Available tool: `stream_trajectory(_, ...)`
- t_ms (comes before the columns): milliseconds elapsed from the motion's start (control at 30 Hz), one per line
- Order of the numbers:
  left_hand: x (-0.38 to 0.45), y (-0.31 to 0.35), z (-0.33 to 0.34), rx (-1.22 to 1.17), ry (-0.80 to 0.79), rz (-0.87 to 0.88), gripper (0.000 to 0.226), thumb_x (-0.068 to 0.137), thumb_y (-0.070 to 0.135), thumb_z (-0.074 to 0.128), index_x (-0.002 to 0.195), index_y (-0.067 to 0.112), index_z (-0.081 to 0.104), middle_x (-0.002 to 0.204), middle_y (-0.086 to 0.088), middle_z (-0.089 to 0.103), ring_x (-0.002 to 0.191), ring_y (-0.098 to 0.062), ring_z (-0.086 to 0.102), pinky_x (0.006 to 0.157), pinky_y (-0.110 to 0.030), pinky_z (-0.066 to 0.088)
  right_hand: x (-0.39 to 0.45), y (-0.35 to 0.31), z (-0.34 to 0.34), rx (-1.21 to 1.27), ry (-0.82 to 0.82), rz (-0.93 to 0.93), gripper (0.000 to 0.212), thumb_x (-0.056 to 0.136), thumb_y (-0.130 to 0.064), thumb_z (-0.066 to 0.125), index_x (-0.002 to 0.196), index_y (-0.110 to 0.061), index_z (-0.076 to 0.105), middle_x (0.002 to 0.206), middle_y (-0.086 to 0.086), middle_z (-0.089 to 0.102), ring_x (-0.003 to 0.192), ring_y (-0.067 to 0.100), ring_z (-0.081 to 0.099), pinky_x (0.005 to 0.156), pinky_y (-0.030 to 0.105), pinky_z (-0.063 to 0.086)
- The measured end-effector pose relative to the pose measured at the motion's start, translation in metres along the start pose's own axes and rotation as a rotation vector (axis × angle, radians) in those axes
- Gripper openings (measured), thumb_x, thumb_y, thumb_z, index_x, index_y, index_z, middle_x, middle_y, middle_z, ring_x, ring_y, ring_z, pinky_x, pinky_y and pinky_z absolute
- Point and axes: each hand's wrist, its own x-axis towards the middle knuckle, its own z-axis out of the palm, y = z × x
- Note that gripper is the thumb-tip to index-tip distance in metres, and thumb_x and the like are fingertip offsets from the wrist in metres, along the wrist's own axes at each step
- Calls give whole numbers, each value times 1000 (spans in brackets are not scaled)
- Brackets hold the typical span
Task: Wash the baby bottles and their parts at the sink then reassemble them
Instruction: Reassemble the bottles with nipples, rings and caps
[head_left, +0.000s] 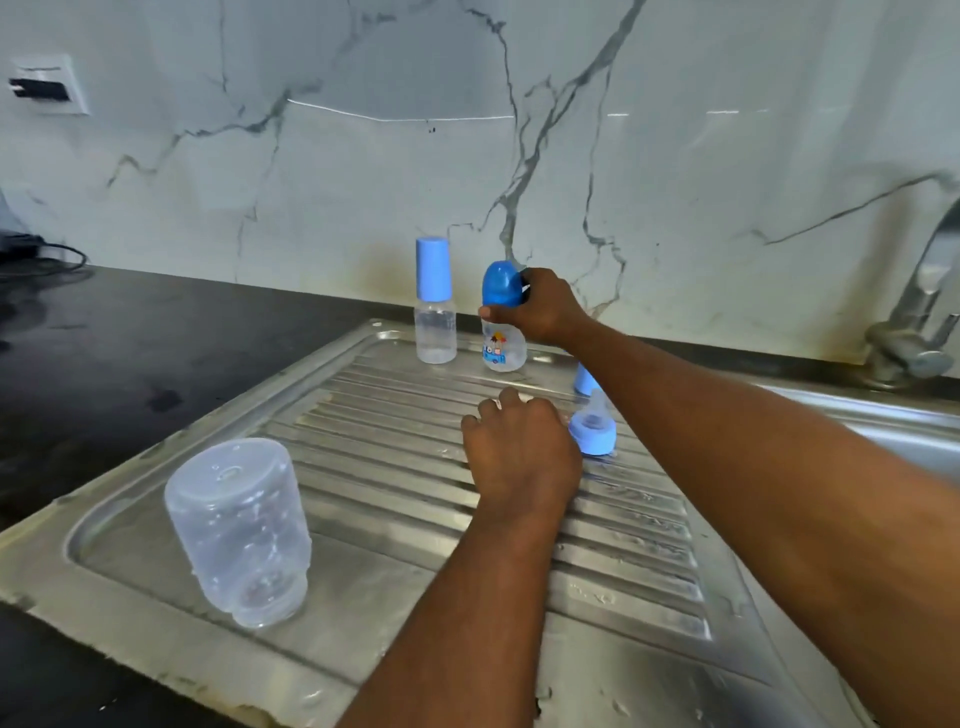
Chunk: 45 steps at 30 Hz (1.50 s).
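right hand (540, 309) grips printed bottle (503, 349) collar, 12 o'clock | left hand (517, 452) curled on drainboard (363, 525), empty | light, wet-slick plastic; hold at collar

Two bare forearms are showing, reaching in from the lower and right edges, with no sleeves covering them up to the frame's border. The left hand (519, 452) and right hand (545, 312) are wearing no gloves, rings, watches or bands on wrists or fingers.
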Motion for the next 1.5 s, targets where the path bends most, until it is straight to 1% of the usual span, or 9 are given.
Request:
stream_trajectory(200,-1,2,-3,24,-40,5,35,100,31,43,129,17,57,135,-7,50,126,-28,47,101,-41,33,-6,5,-5,-18,-21,59,64,76,-39,84,121,-4,58,113,8,63,105,23,61,86,32,48)
stream_trajectory(333,-1,3,-7,44,8,42,33,98,24,43,126,14,58,133,-9,52,125,-28,48,104,-41,33,-27,2,-18,-32,14,92,51,72,-47,85,92,-14,52,85,0,52,86,20,50,66,25,42)
stream_trajectory(500,-8,9,-23,42,20,74,32,96,23,48,125,14,59,132,-9,55,124,-29,51,104,-41,37,-92,-8,-71,-12,186,-54,50,81,-34,81,117,-2,65,102,8,68,94,17,62,84,28,47)
stream_trajectory(767,-43,-1,-62,-199,6,-2,29,94,17,55,121,23,64,127,-5,63,116,-27,59,85,-35,44,-178,-10,-73,-286,-329,-6,43,92,-19,69,134,-15,61,127,10,63,116,22,57,79,13,33)
stream_trajectory(967,-91,-35,-118,-109,288,175,30,88,34,67,118,31,68,131,0,62,123,-25,55,105,-35,35,-216,-35,-60,-189,-182,-103,32,93,-7,59,121,-14,69,117,9,65,103,16,61,83,21,44)
stream_trajectory(1100,-109,-83,-144,206,80,-30,64,85,61,61,143,37,46,156,-10,32,149,-34,15,120,-55,7,-255,-69,-51,-216,-244,-340,35,92,-5,60,122,-20,70,113,4,57,105,20,58,94,33,48)
stream_trajectory(1200,-102,-113,-151,200,-183,-263,97,69,78,64,150,34,34,161,-14,22,148,-42,9,116,-65,10,-270,-79,-56,-190,-252,-369,37,91,-3,59,123,-21,69,112,-1,52,106,19,57,96,33,48)
stream_trajectory(1367,-114,-107,-149,33,-96,-235,66,65,39,89,121,27,58,123,-3,63,110,-28,61,89,-37,48,-294,-68,-96,-100,-190,-296,35,89,4,58,116,-15,72,116,4,61,102,14,59,95,27,49)
stream_trajectory(1500,-108,-41,-137,-819,-68,-118,47,68,24,90,103,17,59,104,0,66,88,-21,67,66,-36,60,-314,-29,-151,101,-94,-47,26,84,-4,67,101,-21,76,107,3,73,93,16,65,93,29,53)
